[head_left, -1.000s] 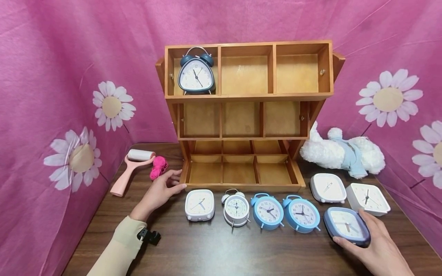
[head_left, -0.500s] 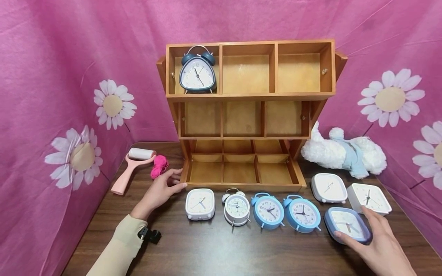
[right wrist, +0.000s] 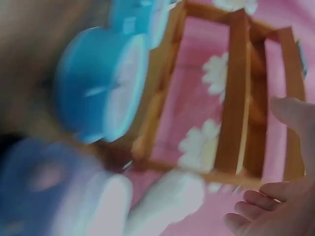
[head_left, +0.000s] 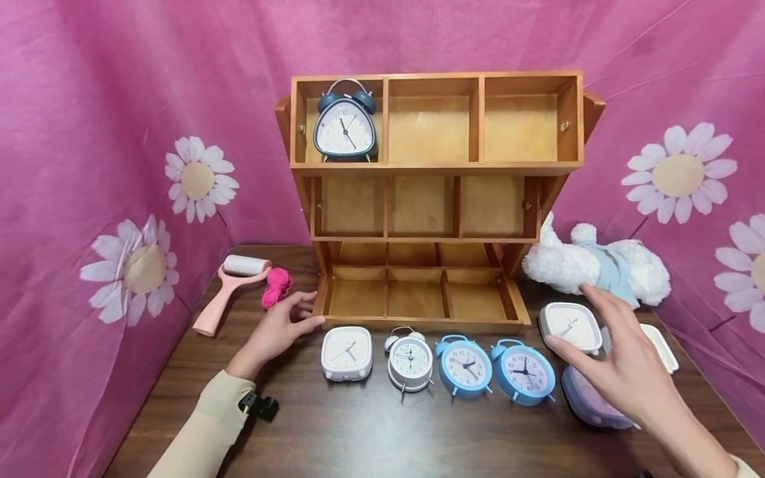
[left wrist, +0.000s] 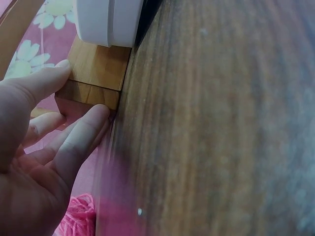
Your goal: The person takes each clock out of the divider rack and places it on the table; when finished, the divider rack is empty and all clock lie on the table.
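Observation:
My left hand (head_left: 277,335) holds the front left corner of the wooden three-tier shelf (head_left: 424,326). In the left wrist view, the thumb lies on one face of the corner and the fingers on another. My right hand (head_left: 627,372), fingers extended and holding nothing, hovers above a purple-blue alarm clock (head_left: 588,398), hiding part of it. Beyond that hand are a white rounded-square clock (head_left: 568,325) and a partly covered white square clock (head_left: 662,346). A dark teal twin-bell alarm clock (head_left: 344,129) stands in the shelf's top left compartment.
Before the shelf lie a white square clock (head_left: 346,353), a white twin-bell clock (head_left: 410,362) and two blue alarm clocks (head_left: 463,366). A pink lint roller (head_left: 221,299) and pink yarn (head_left: 277,287) lie left; a white plush toy (head_left: 556,265) lies right.
My right hand has let go of the purple-blue clock and risen away from it, toward the back. The left hand keeps its hold on the shelf corner.

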The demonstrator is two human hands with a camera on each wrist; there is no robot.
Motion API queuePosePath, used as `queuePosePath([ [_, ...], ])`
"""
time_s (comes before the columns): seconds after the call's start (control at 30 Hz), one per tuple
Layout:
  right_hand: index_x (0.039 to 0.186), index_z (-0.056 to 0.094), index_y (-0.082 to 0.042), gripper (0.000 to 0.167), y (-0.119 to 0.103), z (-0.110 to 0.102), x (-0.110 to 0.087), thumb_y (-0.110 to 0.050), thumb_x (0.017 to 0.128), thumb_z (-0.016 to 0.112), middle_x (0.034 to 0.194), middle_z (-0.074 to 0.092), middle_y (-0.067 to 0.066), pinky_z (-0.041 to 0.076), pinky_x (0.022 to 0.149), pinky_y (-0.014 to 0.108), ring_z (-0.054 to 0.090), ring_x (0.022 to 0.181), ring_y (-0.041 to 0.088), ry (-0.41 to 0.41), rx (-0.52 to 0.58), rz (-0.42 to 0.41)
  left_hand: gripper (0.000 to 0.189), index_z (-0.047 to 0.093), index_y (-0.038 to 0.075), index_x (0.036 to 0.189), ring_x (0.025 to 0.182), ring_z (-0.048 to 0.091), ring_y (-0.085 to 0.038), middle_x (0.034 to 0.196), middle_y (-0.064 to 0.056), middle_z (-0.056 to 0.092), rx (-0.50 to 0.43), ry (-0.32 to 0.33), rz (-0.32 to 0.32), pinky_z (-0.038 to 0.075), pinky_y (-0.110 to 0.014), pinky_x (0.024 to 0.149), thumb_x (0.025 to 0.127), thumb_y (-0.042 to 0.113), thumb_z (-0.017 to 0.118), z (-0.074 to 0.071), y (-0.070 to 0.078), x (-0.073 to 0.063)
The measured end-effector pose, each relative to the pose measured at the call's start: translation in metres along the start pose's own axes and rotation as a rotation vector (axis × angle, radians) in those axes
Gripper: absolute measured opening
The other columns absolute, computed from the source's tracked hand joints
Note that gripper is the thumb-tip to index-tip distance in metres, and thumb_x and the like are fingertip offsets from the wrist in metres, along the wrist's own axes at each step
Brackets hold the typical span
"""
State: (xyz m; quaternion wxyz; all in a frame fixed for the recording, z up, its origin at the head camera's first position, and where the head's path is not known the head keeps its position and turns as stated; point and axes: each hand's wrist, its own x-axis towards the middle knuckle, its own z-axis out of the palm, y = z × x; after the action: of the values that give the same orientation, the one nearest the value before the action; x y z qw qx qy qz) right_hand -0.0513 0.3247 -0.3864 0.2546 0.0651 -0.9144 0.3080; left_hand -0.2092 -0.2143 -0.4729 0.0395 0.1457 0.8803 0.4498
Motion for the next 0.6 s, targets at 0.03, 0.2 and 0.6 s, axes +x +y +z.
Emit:
queuePosePath([
  [0.03, 0.169, 0.049, -0.013, 0.103, -0.008, 0.003, 0.007, -0.011, 0.079, 0.100, 0.161, 0.056, 0.029, 0.019, 0.116, -0.001, 0.034, 0.146, -0.020, 0.007, 0.018, -0.024, 0.055, 0.066, -0.001, 0.149, 0.113, 0.080, -0.033, 0.131, -0.023, 0.079, -0.001, -0.002, 0.000, 0.061, -0.022, 0.084, 0.101, 0.018, 0.085, 0.000, 0.000, 0.000],
  [0.2, 0.163, 0.058, -0.014, 0.099, -0.045, 0.020, 0.043, -0.005, 0.074, 0.100, 0.157, 0.063, 0.021, 0.027, 0.117, 0.003, 0.042, 0.144, -0.018, 0.055, 0.083, -0.124, 0.054, 0.066, -0.001, 0.148, 0.113, 0.080, -0.033, 0.131, -0.023, 0.079, -0.006, 0.001, 0.008, 0.062, -0.023, 0.085, 0.101, 0.017, 0.085, 0.001, -0.002, 0.000],
  [0.6, 0.156, 0.064, -0.006, 0.078, -0.139, 0.055, 0.137, -0.007, 0.085, 0.097, 0.149, 0.071, 0.016, 0.044, 0.123, 0.019, 0.066, 0.139, 0.030, 0.146, 0.212, -0.373, 0.054, 0.067, 0.002, 0.148, 0.111, 0.080, -0.030, 0.124, -0.019, 0.081, 0.023, 0.005, -0.011, 0.061, -0.026, 0.086, 0.101, 0.021, 0.086, 0.000, -0.003, 0.000],
])
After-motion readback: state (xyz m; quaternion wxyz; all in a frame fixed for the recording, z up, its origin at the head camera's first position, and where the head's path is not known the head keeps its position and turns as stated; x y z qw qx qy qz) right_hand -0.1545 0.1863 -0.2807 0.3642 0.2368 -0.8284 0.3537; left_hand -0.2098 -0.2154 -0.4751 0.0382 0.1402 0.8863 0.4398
